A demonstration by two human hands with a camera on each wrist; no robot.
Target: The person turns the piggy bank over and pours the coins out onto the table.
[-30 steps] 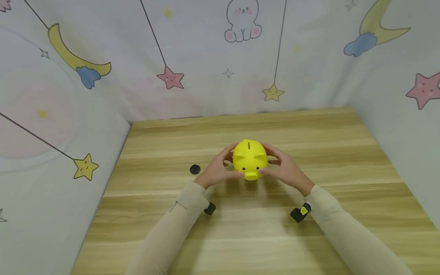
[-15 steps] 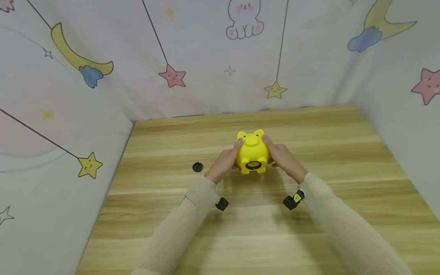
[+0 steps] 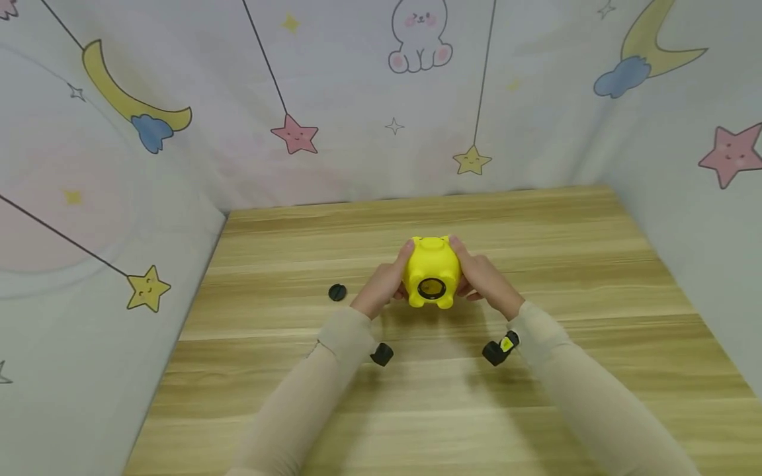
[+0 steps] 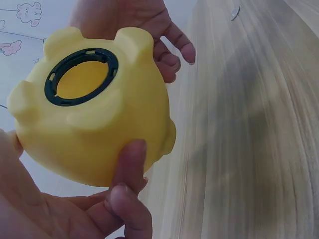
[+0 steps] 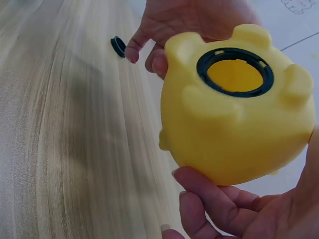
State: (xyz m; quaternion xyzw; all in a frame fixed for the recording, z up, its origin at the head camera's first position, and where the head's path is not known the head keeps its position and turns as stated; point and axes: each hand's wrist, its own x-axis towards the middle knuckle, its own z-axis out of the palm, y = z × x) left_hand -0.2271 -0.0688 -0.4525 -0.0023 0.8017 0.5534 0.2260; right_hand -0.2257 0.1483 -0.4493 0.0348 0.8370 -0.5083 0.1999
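Observation:
A yellow piggy bank (image 3: 432,258) is held over the table, tipped back so that its underside faces me. A black ring (image 4: 53,82) frames the round opening underneath, and the yellow inside (image 5: 235,75) shows through it. My left hand (image 3: 383,281) grips the pig's left side, thumb near an ear. On the other side my right hand (image 3: 485,274) grips it the same way, fingers (image 5: 199,184) curled against the body. The coin slot is hidden. A black round plug (image 3: 337,292) lies on the table, left of my left hand.
The wooden table (image 3: 286,251) is enclosed at the back and sides by a printed cloth (image 3: 351,86). A small silvery oval piece (image 4: 235,12) lies on the table in the left wrist view. Small black wrist cameras (image 3: 382,354) hang below both sleeves.
The piggy bank has been tilted back: its face and slot pointed up and toward me, and now its open underside shows. Both hands have turned with it. The black plug has stayed put.

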